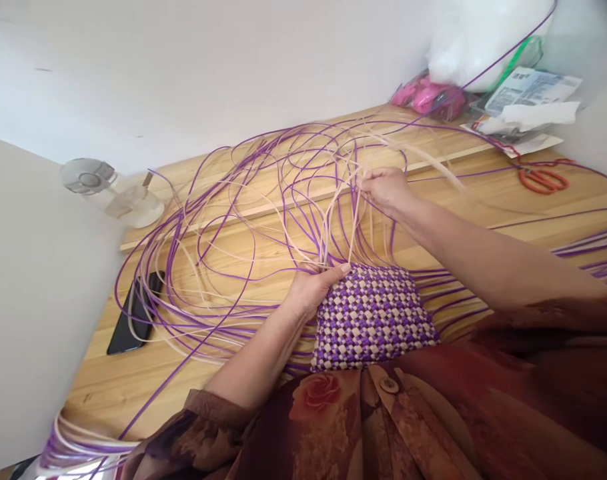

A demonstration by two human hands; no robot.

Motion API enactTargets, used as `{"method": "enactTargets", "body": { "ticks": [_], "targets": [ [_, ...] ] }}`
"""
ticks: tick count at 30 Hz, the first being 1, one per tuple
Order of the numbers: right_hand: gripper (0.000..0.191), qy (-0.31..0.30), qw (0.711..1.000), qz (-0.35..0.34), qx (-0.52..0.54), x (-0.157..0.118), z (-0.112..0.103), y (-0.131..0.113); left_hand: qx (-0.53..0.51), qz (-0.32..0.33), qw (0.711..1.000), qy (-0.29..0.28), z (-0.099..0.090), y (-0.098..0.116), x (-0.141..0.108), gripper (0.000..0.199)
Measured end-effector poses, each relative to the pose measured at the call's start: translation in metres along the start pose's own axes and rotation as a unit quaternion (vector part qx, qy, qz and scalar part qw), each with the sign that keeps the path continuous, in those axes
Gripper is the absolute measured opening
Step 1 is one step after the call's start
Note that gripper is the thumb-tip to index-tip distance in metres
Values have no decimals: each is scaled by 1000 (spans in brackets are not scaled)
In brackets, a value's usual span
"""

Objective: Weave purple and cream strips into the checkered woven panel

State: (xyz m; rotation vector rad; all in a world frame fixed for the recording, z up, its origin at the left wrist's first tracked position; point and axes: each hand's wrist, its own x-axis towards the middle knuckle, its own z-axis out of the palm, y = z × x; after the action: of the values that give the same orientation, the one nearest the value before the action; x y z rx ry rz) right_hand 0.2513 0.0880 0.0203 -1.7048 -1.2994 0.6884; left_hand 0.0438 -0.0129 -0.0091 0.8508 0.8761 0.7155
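A purple and beige checkered woven panel lies on the wooden table in front of my body. Long purple and beige strands run out from its far edge and both sides. My left hand grips the panel's far left corner, its thumb on top of the weave and its other fingers hidden behind. Beyond the far edge, my right hand is raised with its fingers pinched on a beige strand that rises from the weave. More loose beige strands pass close to those fingers.
A black phone lies at left under looping strands. A clear jug with a grey lid stands at back left. At right are orange-handled scissors, papers, a pink item and a white plastic bag. Purple strands sprawl across the table.
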Motion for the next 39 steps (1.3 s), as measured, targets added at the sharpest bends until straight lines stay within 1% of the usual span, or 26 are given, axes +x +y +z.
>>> {"method": "enactTargets", "body": {
  "ticks": [2, 4, 5, 6, 7, 8, 10, 12, 14, 16, 18, 20, 21, 22, 23, 25, 27, 29, 31, 34, 36, 39],
  "targets": [
    [28, -13, 999, 13, -46, 12, -3, 4, -1, -1, 1000, -3, 0, 0, 0, 31],
    [35, -51, 994, 29, -94, 5, -7, 7, -7, -18, 1000, -7, 1, 1, 1, 33],
    [38, -84, 990, 19, -112, -5, -11, 7, -12, -26, 1000, -5, 1, 1, 2, 35],
    [40, -116, 986, -9, -122, -17, -14, 6, -17, -32, 999, -2, 2, 2, 3, 38],
    [39, -148, 979, -54, -130, -31, -18, 4, -21, -34, 999, 3, 2, 2, 4, 41],
    [36, -185, 967, -115, -134, -45, -22, 2, -23, -34, 999, 5, 2, 3, 4, 43],
    [26, -252, 928, -241, -127, -68, -28, -4, -17, -22, 1000, -4, 2, 4, 4, 42],
    [24, -290, 889, -330, -125, -81, -28, -5, 8, -4, 1000, -22, 2, 6, 3, 36],
    [29, -290, 861, -391, -148, -83, -25, -2, 40, 15, 998, -36, 0, 7, 1, 30],
    [29, -263, 838, -438, -191, -80, -22, 2, 68, 29, 996, -40, -1, 7, -1, 27],
    [26, -239, 819, -458, -249, -78, -26, 3, 89, 39, 995, -37, -3, 7, -1, 26],
    [23, -222, 811, -444, -310, -80, -36, -4, 114, 42, 992, -33, -5, 8, 0, 26],
    [21, -219, 812, -428, -330, -82, -42, -10, 128, 42, 990, -31, -5, 9, 0, 27],
    [20, -221, 819, -408, -336, -85, -48, -16, 141, 43, 989, -30, -6, 10, 1, 27],
    [19, -230, 833, -384, -326, -89, -54, -22, 152, 43, 987, -30, -6, 11, 1, 27],
    [20, -269, 879, -306, -248, -96, -58, -32, 160, 43, 985, -38, -6, 13, 0, 28],
    [25, -300, 926, -190, -126, -101, -52, -35, 147, 48, 987, -46, -4, 15, -2, 29],
    [30, -297, 951, -84, -32, -105, -40, -32, 126, 54, 989, -47, -2, 14, -3, 29],
    [30, -285, 958, -14, -3, -108, -27, -27, 114, 55, 991, -37, 0, 11, -5, 28],
    [33, -300, 953, 45, -17, -113, -19, -25, 107, 63, 992, -18, 2, 6, -4, 31],
    [30, -308, 949, 51, -37, -115, -19, -29, 102, 73, 992, -6, 3, 4, -3, 33],
    [27, -315, 945, 32, -82, -117, -21, -35, 108, 84, 991, -4, 3, 2, -2, 32]
  ]
}}
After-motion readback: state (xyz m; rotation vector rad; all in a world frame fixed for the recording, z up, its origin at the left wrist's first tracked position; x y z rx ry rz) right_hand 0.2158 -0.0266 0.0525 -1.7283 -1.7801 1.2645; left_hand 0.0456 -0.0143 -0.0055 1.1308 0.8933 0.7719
